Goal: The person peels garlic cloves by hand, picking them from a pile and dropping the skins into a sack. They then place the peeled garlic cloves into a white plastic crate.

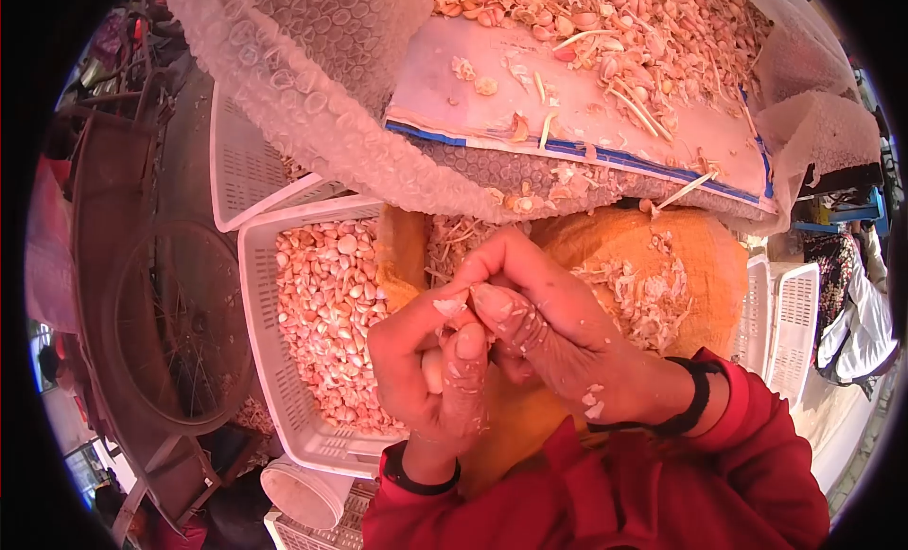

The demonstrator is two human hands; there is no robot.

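Both hands pinch one garlic clove: left hand steadies, right hand peels; basket at 9 o'clock catches peeled cloves.

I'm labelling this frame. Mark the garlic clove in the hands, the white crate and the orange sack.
clove (432, 368), head view, pale side showing between the fingers.
crate (257, 295), head view, left wall.
sack (705, 257), head view, bare upper right surface.
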